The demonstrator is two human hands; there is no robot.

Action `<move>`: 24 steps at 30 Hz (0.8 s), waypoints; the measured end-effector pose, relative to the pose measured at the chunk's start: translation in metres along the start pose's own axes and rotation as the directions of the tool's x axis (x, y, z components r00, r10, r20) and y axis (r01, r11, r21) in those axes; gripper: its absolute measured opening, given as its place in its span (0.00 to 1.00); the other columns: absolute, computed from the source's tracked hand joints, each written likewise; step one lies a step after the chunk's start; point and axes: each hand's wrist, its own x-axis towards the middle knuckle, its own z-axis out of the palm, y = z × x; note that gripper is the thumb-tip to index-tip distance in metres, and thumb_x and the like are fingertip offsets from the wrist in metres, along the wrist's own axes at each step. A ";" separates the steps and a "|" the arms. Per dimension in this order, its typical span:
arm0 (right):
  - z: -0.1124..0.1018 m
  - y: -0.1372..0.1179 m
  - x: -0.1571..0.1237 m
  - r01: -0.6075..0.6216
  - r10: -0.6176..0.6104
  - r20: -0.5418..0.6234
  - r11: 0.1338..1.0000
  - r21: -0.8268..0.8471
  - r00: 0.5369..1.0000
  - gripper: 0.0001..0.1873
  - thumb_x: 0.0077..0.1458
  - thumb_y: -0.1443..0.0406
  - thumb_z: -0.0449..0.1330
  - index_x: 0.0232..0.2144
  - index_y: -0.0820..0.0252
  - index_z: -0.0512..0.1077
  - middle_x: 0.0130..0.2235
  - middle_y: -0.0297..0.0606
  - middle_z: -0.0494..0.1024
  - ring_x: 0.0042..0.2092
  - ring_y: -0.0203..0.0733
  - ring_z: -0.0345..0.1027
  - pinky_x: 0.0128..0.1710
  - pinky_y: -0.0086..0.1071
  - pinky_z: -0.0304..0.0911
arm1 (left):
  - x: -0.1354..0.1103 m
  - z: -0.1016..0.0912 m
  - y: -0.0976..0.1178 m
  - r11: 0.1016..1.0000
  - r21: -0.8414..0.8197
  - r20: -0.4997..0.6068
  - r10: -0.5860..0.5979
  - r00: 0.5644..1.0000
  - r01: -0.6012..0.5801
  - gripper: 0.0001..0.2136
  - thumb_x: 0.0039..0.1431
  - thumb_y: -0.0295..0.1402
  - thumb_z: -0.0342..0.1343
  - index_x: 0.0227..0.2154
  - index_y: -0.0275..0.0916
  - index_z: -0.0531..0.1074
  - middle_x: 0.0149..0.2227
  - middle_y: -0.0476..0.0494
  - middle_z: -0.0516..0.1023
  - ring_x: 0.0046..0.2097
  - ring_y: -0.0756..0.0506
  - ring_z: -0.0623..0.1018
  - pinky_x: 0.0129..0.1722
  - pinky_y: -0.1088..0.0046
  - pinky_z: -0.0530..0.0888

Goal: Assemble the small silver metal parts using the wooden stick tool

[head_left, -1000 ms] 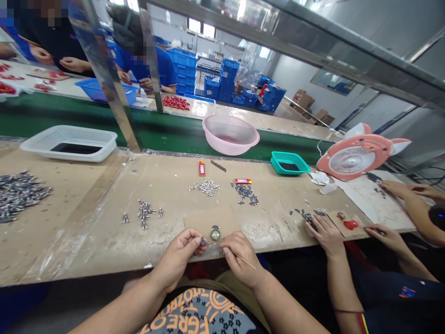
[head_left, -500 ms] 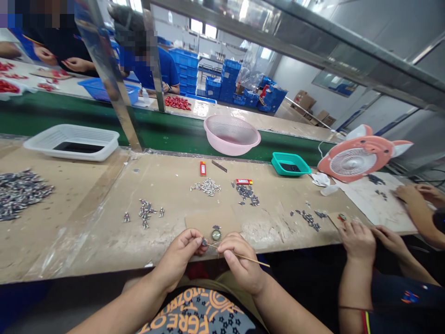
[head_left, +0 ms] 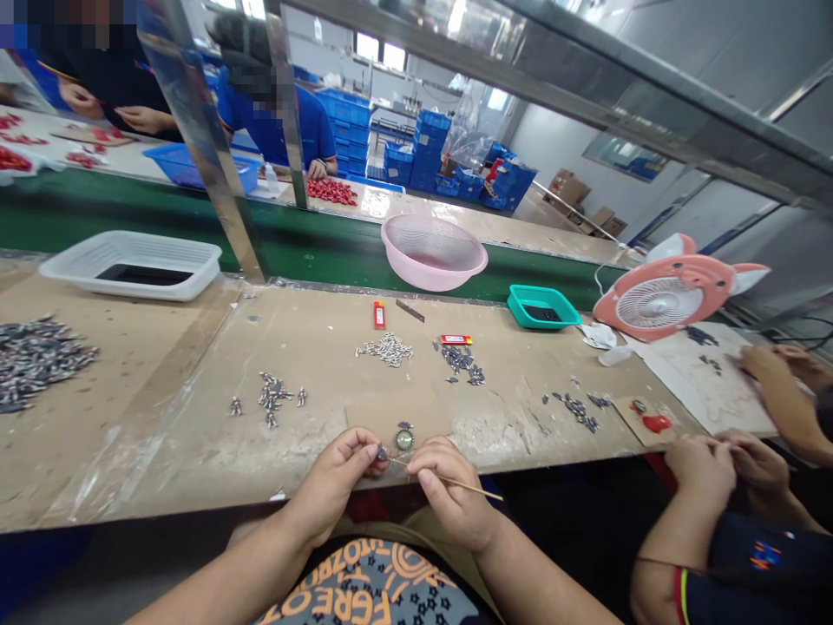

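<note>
Between its thumb and fingers, my left hand (head_left: 344,473) pinches a small dark grey piece (head_left: 382,453). My right hand (head_left: 450,486) grips a thin wooden stick (head_left: 478,490), whose tip meets or nearly meets that piece. Just beyond my hands, a bottle cap (head_left: 404,439) with something pale green in it rests on a cardboard sheet (head_left: 370,412). Another dark piece (head_left: 404,425) lies against the cap's far side. Farther off are a heap of small silvery parts (head_left: 389,349) and a heap of dark grey parts (head_left: 461,360). Several assembled-looking pieces (head_left: 272,395) lie to the left.
A pink colander (head_left: 435,273), a white tray (head_left: 188,286) and a teal basket (head_left: 553,323) stand along the table's far side. Two red boxes (head_left: 379,316) and a metal blade (head_left: 409,310) lie nearer. Right of me, a co-worker's hands (head_left: 706,469) are near the edge; a pig-shaped fan (head_left: 677,295) stands behind.
My hands keep nearly the same pose, with the stick at the grey piece. The co-worker's hands on the right have drawn back toward the edge, uncovering a red item on their cardboard.
</note>
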 end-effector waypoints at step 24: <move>-0.014 0.005 0.023 -0.004 0.003 -0.039 0.999 -0.033 0.999 0.12 0.61 0.69 0.48 0.42 0.56 0.69 0.35 0.38 0.75 0.40 0.40 0.67 0.43 0.36 0.63 | 0.001 -0.003 -0.005 0.997 0.077 0.044 0.021 0.999 -0.024 0.06 0.58 0.36 0.53 0.30 0.39 0.68 0.30 0.47 0.74 0.35 0.48 0.71 0.38 0.72 0.67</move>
